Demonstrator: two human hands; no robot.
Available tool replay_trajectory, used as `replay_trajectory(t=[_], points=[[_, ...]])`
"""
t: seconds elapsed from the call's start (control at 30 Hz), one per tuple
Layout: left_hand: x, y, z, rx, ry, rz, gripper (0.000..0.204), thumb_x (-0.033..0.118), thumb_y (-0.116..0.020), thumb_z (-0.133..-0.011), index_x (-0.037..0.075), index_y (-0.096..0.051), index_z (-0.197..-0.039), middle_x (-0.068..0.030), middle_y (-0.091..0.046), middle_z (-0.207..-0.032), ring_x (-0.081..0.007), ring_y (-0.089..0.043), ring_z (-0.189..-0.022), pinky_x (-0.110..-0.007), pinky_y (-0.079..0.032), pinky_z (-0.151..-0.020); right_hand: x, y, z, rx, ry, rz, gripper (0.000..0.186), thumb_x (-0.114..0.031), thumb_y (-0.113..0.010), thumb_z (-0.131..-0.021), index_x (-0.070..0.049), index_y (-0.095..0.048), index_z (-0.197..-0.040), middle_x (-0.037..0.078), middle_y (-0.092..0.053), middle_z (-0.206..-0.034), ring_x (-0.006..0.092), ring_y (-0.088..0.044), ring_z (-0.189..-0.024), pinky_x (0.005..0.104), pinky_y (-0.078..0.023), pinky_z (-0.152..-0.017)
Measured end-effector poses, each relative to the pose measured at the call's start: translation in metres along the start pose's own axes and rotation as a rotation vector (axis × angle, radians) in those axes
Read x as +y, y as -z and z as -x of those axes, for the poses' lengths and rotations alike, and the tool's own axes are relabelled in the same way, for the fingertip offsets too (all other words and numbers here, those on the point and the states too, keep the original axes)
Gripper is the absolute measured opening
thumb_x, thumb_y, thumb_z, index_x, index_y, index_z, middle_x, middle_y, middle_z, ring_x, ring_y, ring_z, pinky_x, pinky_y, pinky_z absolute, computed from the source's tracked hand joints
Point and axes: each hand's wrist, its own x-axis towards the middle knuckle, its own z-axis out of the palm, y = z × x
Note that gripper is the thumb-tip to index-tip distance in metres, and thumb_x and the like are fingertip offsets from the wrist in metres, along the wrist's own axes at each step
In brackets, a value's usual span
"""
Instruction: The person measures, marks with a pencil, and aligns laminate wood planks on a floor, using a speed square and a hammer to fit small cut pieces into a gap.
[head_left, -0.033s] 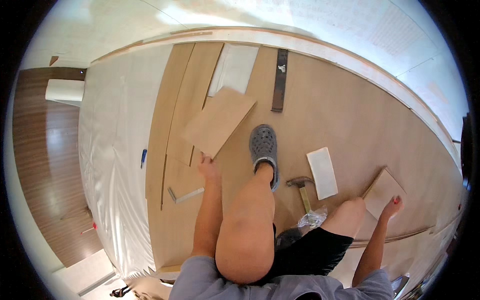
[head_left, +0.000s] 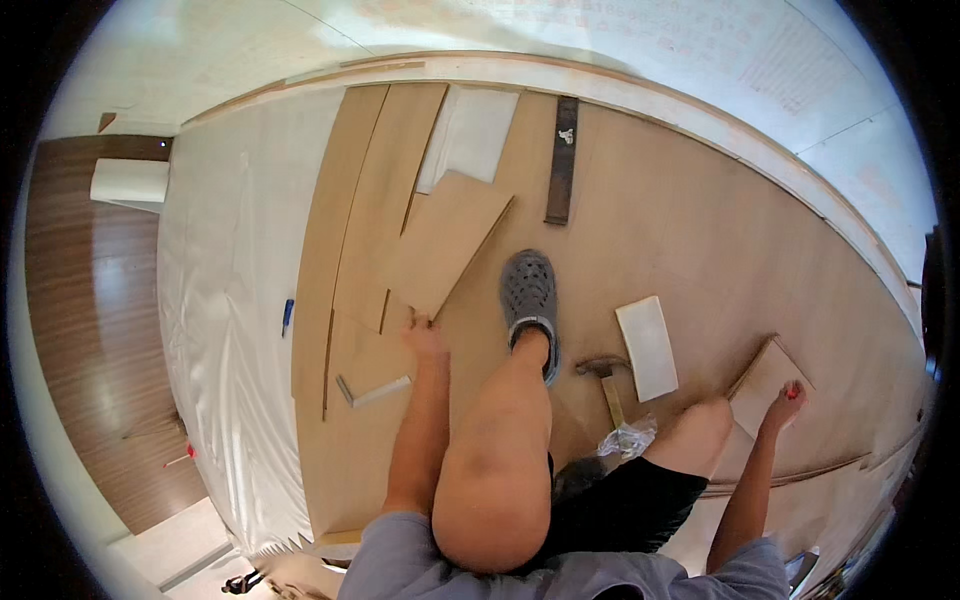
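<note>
My left hand grips the lower corner of a light-brown board, which lies tilted over other long boards and beside a white sheet. My right hand is closed on a small red object, too small to name, over a square board piece. Between my hands my foot in a grey clog rests on the brown sheet. Near it lie a white rectangular pad, a claw hammer, a crumpled clear bag and a metal square.
White plastic sheeting covers the left, with a blue knife at its edge. A wooden floor and white roll are farther left. A dark straight bar lies near the pale wall strip.
The board at my left hand has shifted slightly to the right, along with that hand. My right hand has moved very slightly.
</note>
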Motion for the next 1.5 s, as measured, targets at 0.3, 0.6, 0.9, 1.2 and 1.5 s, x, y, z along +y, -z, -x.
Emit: replay_trajectory(t=[0.3, 0.6, 0.9, 1.2, 1.5], points=[[-0.042, -0.043, -0.006, -0.263, 0.31, -0.547, 0.024, 0.015, -0.059, -0.098, -0.009, -0.057, -0.096, -0.0189, -0.064, -0.086, -0.0278, -0.068, -0.072, -0.038, -0.06, -0.057, -0.256, -0.204, 0.071, -0.464, 0.631, -0.01, 0.043, -0.006, -0.059, -0.092, -0.009, -0.052, -0.134, 0.021, -0.051, -0.142, 0.0378, -0.05, -0.129, 0.0434, -0.046, -0.101], [-0.041, -0.153, -0.101, -0.284, 0.284, -0.531, 0.043, 0.027, -0.05, -0.102, -0.012, -0.059, -0.087, -0.0208, -0.064, -0.071, -0.0322, -0.067, -0.056, -0.042, -0.059, -0.048, -0.298, -0.273, 0.098, -0.106, 0.821, 0.072, 0.023, -0.005, -0.058, -0.092, -0.007, -0.054, -0.115, 0.021, -0.047, -0.149, 0.0413, -0.043, -0.137, 0.0467, -0.039, -0.11], [-0.018, -0.223, -0.144, -0.336, 0.221, -0.542, 0.038, 0.026, -0.053, -0.101, -0.01, -0.057, -0.091, -0.0206, -0.064, -0.071, -0.0314, -0.065, -0.053, -0.043, -0.058, -0.044, -0.298, -0.267, 0.094, -0.194, 0.779, 0.047, 0.02, -0.006, -0.055, -0.093, -0.007, -0.053, -0.113, 0.023, -0.045, -0.149, 0.0423, -0.043, -0.137, 0.049, -0.037, -0.112], [-0.005, -0.224, -0.148, -0.426, 0.137, -0.726, 0.028, 0.019, -0.051, -0.103, -0.008, -0.055, -0.098, -0.0207, -0.067, -0.079, -0.0281, -0.068, -0.059, -0.04, -0.058, -0.047, -0.296, -0.27, 0.099, -0.186, 0.822, 0.05, 0.018, -0.004, -0.053, -0.092, -0.006, -0.053, -0.11, 0.023, -0.046, -0.148, 0.039, -0.042, -0.138, 0.048, -0.033, -0.114], [-0.008, -0.22, -0.146, -0.489, 0.126, -0.729, 0.026, 0.019, -0.047, -0.104, -0.006, -0.054, -0.099, -0.0177, -0.066, -0.079, -0.0268, -0.068, -0.06, -0.038, -0.058, -0.051, -0.302, -0.262, 0.098, -0.208, 0.83, 0.09, 0.023, -0.006, -0.054, -0.092, -0.007, -0.05, -0.114, 0.022, -0.043, -0.151, 0.0394, -0.041, -0.138, 0.0489, -0.035, -0.113]])
